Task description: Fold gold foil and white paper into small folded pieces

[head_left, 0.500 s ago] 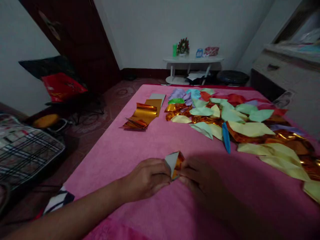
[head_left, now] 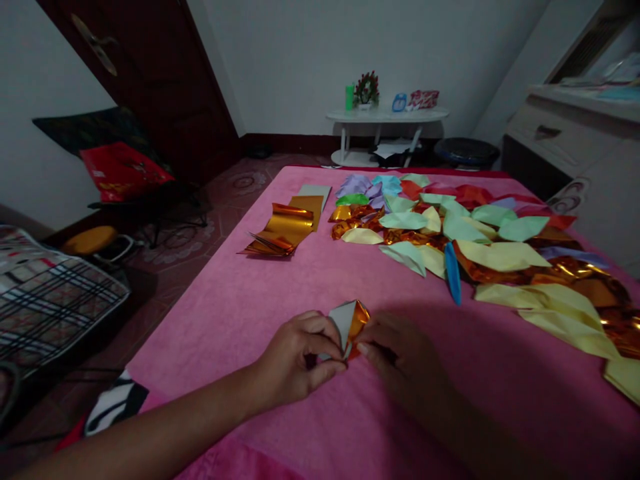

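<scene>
A small folded paper, pale grey on one side and shiny gold-orange on the other, is held low over the pink cloth. My left hand pinches its left lower edge between thumb and fingers. On the gold side, my right hand grips the right edge, its thumb near the bottom corner. A stack of shiny gold sheets lies beyond my hands to the left, over a grey sheet.
Many folded papers in green, yellow, red and gold spread over the right side. A blue folded piece lies nearest. Behind stands a white side table; a red bag is at left.
The folded paper shows more of its gold side, opened slightly at the right. My left fingers have shifted a little, with the thumb lower along the edge.
</scene>
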Motion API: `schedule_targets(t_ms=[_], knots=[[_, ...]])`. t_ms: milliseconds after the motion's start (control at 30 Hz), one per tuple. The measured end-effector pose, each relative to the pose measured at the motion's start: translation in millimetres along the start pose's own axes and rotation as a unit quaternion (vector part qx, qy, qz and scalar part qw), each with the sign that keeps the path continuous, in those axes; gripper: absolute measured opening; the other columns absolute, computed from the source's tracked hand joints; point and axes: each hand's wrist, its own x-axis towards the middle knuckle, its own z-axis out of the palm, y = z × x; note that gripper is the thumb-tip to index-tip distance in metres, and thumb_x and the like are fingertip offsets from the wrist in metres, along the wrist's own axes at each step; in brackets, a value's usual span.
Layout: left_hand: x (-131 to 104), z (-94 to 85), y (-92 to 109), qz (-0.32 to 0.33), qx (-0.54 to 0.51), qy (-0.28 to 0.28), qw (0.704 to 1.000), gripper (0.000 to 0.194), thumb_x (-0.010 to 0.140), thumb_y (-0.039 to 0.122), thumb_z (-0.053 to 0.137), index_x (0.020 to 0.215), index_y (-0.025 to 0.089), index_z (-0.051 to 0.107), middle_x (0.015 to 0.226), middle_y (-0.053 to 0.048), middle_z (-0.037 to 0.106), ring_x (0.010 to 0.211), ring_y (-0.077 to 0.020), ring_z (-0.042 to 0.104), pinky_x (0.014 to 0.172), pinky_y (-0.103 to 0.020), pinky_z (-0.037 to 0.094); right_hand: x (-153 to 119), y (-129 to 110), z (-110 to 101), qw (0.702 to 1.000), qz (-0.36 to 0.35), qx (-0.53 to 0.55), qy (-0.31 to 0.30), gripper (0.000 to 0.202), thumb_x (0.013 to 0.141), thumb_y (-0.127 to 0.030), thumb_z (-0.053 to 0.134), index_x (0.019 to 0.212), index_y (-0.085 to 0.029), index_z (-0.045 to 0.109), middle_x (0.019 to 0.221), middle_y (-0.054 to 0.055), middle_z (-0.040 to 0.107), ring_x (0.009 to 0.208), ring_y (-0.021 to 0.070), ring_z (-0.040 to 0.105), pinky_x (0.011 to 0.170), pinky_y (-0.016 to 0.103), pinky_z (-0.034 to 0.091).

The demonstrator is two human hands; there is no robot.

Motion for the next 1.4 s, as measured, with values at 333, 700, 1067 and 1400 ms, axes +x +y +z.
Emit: schedule_targets(t_ms=[333, 700, 1067, 1400], knots=[[-4, -1.3, 3, 0.009, 0.006, -0.012, 1.000, 0.006, 0.080, 0.018, 0.066, 0.076, 0.016, 0.069, 0.080, -0.005, 0.064, 0.077, -0.0144, 0.057, 0.073, -0.030, 0.044, -1, -8, 4, 0.994, 0.056, -0.098, 0.000, 0.012, 0.075, -0.010, 0.062, 0.070, -0.018, 0.057, 0.079, 0.003, 0.059, 0.076, 0.0187, 0.051, 0.069, 0.031, 0.036], [-5, -3.5, 6, 0.020, 0.037, -0.023, 0.999, 0.018, 0.083, 0.021, 0.062, 0.100, 0.016, 0.068, 0.087, -0.007, 0.066, 0.079, -0.0170, 0.059, 0.074, -0.032, 0.046, 2, -10, 2, 0.993, 0.049, -0.104, -0.008, 0.013, 0.073, -0.008, 0.064, 0.068, -0.019, 0.058, 0.078, 0.002, 0.060, 0.074, 0.0174, 0.052, 0.068, 0.029, 0.035], [-7, -2.5, 7, 0.063, 0.103, -0.051, 0.991, 0.017, 0.088, 0.024, 0.056, 0.091, 0.017, 0.070, 0.088, -0.008, 0.063, 0.080, -0.0168, 0.056, 0.072, -0.031, 0.046, 2, -8, 5, 0.992, 0.048, -0.120, -0.003, 0.013, 0.073, -0.009, 0.063, 0.066, -0.018, 0.057, 0.076, 0.002, 0.059, 0.072, 0.0173, 0.051, 0.067, 0.029, 0.034], [-11, -1.8, 8, 0.074, 0.172, -0.088, 0.978, 0.018, 0.089, 0.025, 0.052, 0.087, 0.015, 0.067, 0.093, -0.007, 0.062, 0.082, -0.0180, 0.055, 0.073, -0.034, 0.043, -6, -11, 16, 0.961, -0.072, -0.262, 0.045, 0.019, 0.077, -0.001, 0.055, 0.074, -0.019, 0.056, 0.072, 0.004, 0.060, 0.066, 0.0185, 0.052, 0.061, 0.031, 0.032]])
